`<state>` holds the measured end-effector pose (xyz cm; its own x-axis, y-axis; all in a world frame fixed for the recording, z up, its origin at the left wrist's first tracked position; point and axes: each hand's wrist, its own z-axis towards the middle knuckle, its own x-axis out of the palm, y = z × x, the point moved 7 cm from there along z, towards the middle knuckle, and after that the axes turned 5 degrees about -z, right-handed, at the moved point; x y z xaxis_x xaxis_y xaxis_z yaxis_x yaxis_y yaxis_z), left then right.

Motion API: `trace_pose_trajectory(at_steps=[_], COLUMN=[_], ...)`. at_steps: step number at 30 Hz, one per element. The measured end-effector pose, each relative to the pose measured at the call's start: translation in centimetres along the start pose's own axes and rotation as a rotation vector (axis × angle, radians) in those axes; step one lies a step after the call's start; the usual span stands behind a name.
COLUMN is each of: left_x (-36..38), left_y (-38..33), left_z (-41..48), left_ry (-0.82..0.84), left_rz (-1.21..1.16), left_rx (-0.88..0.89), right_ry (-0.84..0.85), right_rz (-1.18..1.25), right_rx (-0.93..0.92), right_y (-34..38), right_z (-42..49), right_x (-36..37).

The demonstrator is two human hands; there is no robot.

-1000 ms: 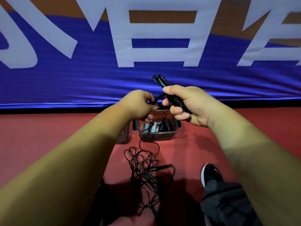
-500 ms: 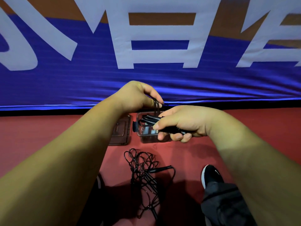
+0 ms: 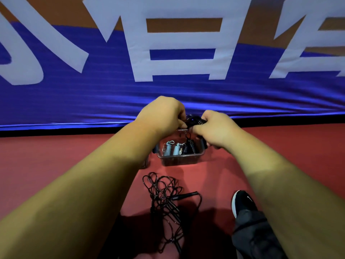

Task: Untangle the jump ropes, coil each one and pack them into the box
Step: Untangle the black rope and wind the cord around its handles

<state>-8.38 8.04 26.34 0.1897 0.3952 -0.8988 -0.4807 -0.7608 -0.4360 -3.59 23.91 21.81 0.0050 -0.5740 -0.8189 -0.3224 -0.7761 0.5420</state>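
Both hands pinch one black coiled jump rope (image 3: 196, 120), left hand (image 3: 164, 116) and right hand (image 3: 216, 128) close together just above the clear box (image 3: 179, 162). Inside lie two pale coils (image 3: 170, 149) and one black coil (image 3: 189, 148). One black tangle (image 3: 164, 202) lies on the red floor (image 3: 56, 156). The banner (image 3: 74, 101) shows white characters, cropped and unreadable.

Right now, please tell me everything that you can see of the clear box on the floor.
The box is small, rectangular and of clear plastic, with no lid on it. It stands upright on the red floor, before the blue banner. Inside lie two pale coiled ropes at the left and a black coiled rope at the right. The left hand and the right hand hold a black rope bundle over its far edge; whether they touch it I cannot tell.
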Motion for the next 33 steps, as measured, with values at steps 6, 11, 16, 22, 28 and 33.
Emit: trace_pose_trajectory(at_steps=[6, 11, 16, 22, 28, 33], left_x=[2.0, 3.1, 4.0, 3.7, 2.7, 2.1], left_y=[1.0, 1.1, 1.1, 2.6, 0.8, -2.0], left_z=[0.1, -0.6, -1.5, -1.5, -1.5, -1.9], left_ry=[0.109, 0.251, 0.416, 0.281, 0.260, 0.418], left_rz=[-0.024, -0.193, -0.307, -0.515, -1.046, -1.462], left_rx=[-0.069, -0.067, -0.051, -0.324, -0.232, -0.039], right_ry=[-0.124, -0.151, -0.192, -0.172, -0.098, -0.034], right_rz=[-0.003, -0.025, 0.014, 0.067, 0.194, 0.242], right_rx=[-0.058, -0.091, -0.075, -0.026, 0.116, 0.123], right_y=[0.4, 0.7, 0.7, -0.2, -2.2, -2.1], right_z=[0.3, -0.2, -0.3, 0.0, 0.5, 0.4], right_x=[0.0, -0.4, -2.0, -1.9, -1.3, -1.2])
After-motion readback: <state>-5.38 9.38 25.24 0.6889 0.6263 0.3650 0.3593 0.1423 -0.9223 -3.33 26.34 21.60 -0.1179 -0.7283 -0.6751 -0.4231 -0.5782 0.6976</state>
